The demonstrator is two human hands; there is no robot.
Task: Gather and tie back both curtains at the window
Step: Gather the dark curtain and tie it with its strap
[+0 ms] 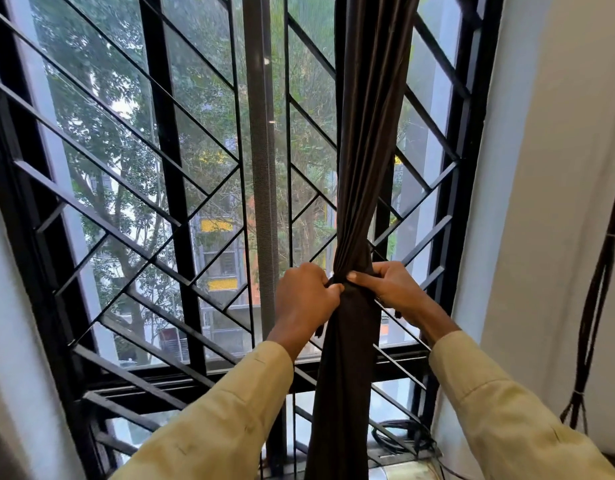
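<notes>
My left hand (308,296) and right hand (392,289) each grip the tie (398,311) around the bunched curtain (365,150). I think holding both sides lets me pull the knot tight.

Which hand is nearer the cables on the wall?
Right. The right hand grips the curtain on the side toward the cables; the left hand grips its far side.

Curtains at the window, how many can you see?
1: a dark curtain bunched right of centre, gripped by left hand and right hand. Another may hang out of frame.
</notes>
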